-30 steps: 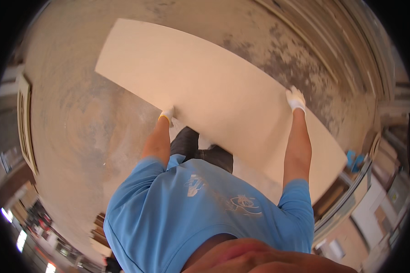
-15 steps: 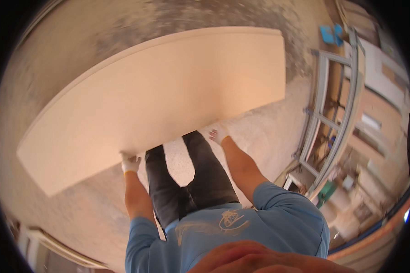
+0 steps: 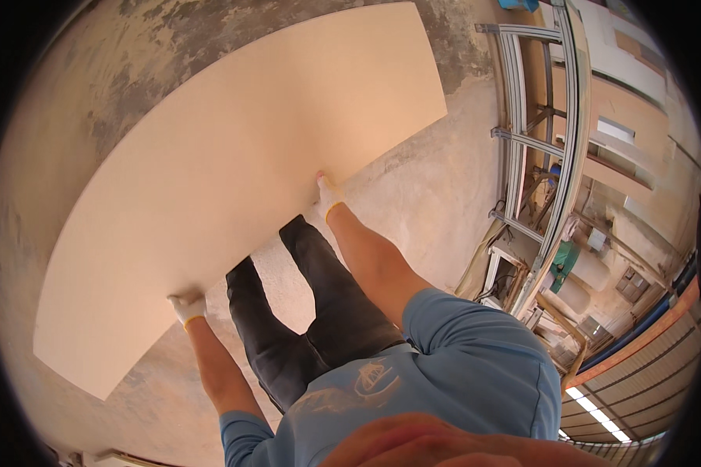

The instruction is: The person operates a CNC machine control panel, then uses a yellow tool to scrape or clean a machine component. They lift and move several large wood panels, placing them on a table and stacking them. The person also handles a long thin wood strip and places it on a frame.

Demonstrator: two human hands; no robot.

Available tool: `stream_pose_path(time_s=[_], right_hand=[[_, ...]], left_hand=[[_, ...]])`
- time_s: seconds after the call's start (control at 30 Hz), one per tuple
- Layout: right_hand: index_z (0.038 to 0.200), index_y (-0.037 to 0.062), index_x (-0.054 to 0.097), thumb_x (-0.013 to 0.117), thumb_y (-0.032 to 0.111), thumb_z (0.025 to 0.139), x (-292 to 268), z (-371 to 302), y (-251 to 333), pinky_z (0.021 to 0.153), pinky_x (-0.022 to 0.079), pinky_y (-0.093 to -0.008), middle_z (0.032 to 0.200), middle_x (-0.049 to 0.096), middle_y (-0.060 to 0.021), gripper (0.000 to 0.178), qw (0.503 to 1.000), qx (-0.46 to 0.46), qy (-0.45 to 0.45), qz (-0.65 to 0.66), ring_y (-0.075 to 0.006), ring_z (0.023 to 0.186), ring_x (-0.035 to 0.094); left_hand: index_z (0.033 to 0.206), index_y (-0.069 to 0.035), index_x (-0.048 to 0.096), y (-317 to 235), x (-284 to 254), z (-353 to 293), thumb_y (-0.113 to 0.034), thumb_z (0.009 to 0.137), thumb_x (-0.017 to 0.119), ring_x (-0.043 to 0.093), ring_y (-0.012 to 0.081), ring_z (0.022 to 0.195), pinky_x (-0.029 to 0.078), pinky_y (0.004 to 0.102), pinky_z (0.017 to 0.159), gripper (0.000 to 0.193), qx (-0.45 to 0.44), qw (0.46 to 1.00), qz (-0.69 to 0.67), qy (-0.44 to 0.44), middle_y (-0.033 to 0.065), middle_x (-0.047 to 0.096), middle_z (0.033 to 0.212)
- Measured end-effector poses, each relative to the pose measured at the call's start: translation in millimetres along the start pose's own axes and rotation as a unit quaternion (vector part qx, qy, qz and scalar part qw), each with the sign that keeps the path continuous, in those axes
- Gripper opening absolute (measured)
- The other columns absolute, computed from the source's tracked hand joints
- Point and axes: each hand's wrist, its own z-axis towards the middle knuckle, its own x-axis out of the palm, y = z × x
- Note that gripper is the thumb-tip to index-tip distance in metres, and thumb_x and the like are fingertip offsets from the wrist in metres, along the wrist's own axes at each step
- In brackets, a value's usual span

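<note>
While the left hand [image 3: 187,309] and right hand [image 3: 329,196] held the panel [image 3: 226,163] by its near long edge, balance looked like the main thing to get right. Panel was left of the metal frame [image 3: 516,93], well apart from it, with floor [image 3: 420,187] showing between. Right hand gripped the edge on the side toward the frame, left hand gripped farther from it. What looked like each thumb lay on the upper face; other fingers were mostly hidden by the board, so couldn't tell how deep they reached.

My read on doing it well: equal load on 2 hands, straight wrists, grip spread wide enough to resist twist. Overhang showed beyond each hand, so the corner nearest the frame needed watching in any turn. Near edge crossed the dark trousers [image 3: 350,311] in view; couldn't tell if it touched. Same for far edge vs floor. Knee clearance was worth keeping.

Looks: long, flat, pale beige, plain face, no obvious damage, 4 crisp corners. Far edge bowed away, probably lens bend. Thickness barely showed; material unclear.
</note>
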Motion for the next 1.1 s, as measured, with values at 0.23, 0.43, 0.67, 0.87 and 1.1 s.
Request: stream_pose_path(time_s=[0.23,0.43,0.67,0.87,1.1], right_hand=[[0.145,0.0092,0.049,0.066,0.044,0.101,-31.8,6.1,-3.0,0.101,0.051,-0.0490,0.148,0.054,-0.0130,0.059,0.997,0.036,0.073,-0.014,-0.0285,0.132,0.054],[0.103,0.0059,0.068,0.060,0.035,0.101,-180.5,-48.9,-34.1,0.063,0.059,-0.0392,0.094,0.076,-0.0123,0.030,0.883,0.025,0.082,-0.461,-0.0235,0.079,0.073],[0.132,0.0027,0.066,0.058,0.052,0.100,-313.1,-196.2,-127.7,0.090,0.056,-0.0461,0.130,0.068,-0.0170,0.060,0.858,0.107,0.090,-0.495,-0.0271,0.119,0.065],[0.138,0.0008,0.065,0.044,0.066,0.099,-352.5,-219.6,-139.2,0.116,0.039,-0.0425,0.146,0.058,-0.0252,0.079,0.816,0.087,0.109,-0.561,-0.0374,0.136,0.056],[0.128,0.0059,0.072,0.058,0.047,0.091,-438.9,-198.7,-66.2,0.086,0.057,-0.0464,0.126,0.072,-0.0175,0.057,0.747,-0.093,0.198,-0.628,-0.0325,0.110,0.071]], left_hand=[[0.112,-0.011,0.067,12.6,-0.1,-14.3,-0.059,0.101,0.057,0.062,0.0249,0.098,0.054,0.0456,0.089,0.051,0.080,0.957,0.116,-0.252,0.0043,0.069,0.110],[0.118,-0.004,0.068,-28.7,-12.7,-85.1,-0.058,0.102,0.058,0.071,0.0264,0.078,0.057,0.0380,0.059,0.057,-0.154,0.678,0.673,-0.254,0.0144,0.075,0.103],[0.125,0.002,0.064,-13.4,77.7,-158.9,-0.046,0.104,0.060,0.075,0.0295,0.092,0.061,0.0417,0.071,0.052,-0.063,0.697,0.675,-0.232,0.0173,0.074,0.110],[0.118,-0.002,0.064,46.7,100.5,-196.1,-0.047,0.105,0.055,0.073,0.0295,0.092,0.059,0.0453,0.079,0.047,-0.080,0.697,0.695,-0.157,0.0125,0.073,0.106],[0.114,-0.001,0.067,164.6,89.9,-218.2,-0.038,0.104,0.056,0.072,0.0321,0.096,0.059,0.0452,0.078,0.040,-0.136,0.686,0.709,-0.088,0.0136,0.074,0.103]])
